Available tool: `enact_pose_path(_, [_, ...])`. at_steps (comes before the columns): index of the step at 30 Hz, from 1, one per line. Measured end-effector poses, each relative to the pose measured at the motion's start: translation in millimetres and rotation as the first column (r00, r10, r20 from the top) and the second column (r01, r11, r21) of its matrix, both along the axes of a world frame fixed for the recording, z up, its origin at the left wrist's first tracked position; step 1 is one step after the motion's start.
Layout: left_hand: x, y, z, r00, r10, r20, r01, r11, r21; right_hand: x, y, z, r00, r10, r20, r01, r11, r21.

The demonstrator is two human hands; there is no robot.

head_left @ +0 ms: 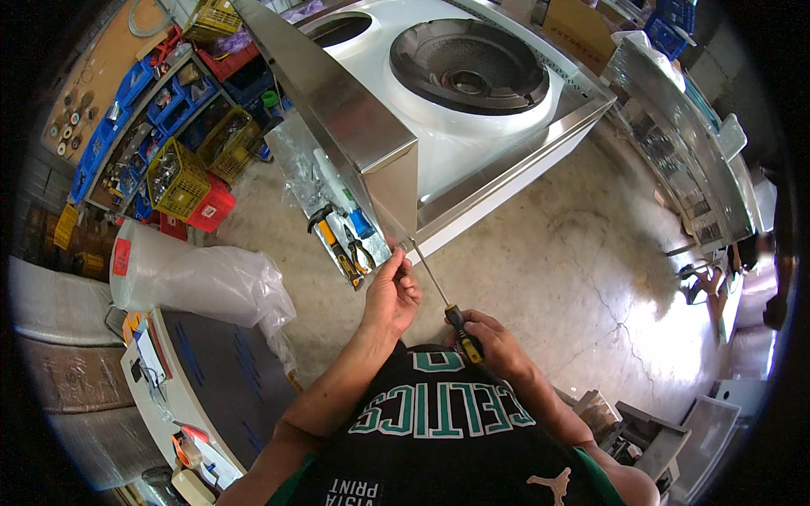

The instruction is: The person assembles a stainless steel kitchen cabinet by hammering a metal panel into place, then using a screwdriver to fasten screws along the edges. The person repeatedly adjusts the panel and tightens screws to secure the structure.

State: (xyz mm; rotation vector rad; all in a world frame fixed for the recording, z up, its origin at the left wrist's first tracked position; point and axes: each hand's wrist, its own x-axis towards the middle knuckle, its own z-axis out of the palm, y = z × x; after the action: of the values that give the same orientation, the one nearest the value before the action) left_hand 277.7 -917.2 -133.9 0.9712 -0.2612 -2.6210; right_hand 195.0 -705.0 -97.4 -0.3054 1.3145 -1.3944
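Note:
A stainless-steel cooking range (pixel 472 185) with a white top and a dark round burner bowl (pixel 469 67) stands in front of me. My right hand (pixel 498 344) grips the black-and-yellow handle of a screwdriver (pixel 435 278), whose long shaft slants up to the range's near lower corner. Close to the shaft's tip, my left hand (pixel 394 295) has its thumb and fingers pinched together; what they hold, if anything, is too small to make out. Left of that corner, a metal tray (pixel 314 221) carries pliers (pixel 359 250), an orange-and-black tool (pixel 331 240) and a blue-ended tube (pixel 361 223).
Shelves with blue bins (pixel 135 80), yellow crates (pixel 177 173) and a red crate (pixel 211 207) line the left. A roll of bubble wrap (pixel 181 270) lies by a desk with a dark top (pixel 228 363). Wrapped metal panels (pixel 683 135) stand at right, near another person's arm (pixel 714 291).

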Motion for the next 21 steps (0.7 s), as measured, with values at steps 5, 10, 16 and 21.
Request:
enact_pose_path(5, [-2.6,2.2,0.2,0.999,0.036,-0.027,-0.035,0.999,0.034,8.9,0.6,2.9,0.986,-0.122,-0.11,0.127,0.991,0.039])
enact_pose_path(10, [-3.5,-0.6,-0.6,0.98,-0.01,-0.198,0.025,0.997,0.077,-4.3,5.6,1.1,0.983,0.037,-0.182,-0.036,0.999,0.007])
enact_pose_path(16, [-4.2,5.3,0.9,0.999,0.035,-0.025,-0.035,0.999,0.016,-1.9,-0.3,-10.6,0.999,-0.031,0.01,0.031,1.0,0.004])
enact_pose_path(21, [-8.7,9.1,4.2,0.998,0.056,0.007,-0.056,0.998,-0.002,-6.9,-2.0,2.6,0.998,-0.018,-0.068,0.024,0.994,0.102])
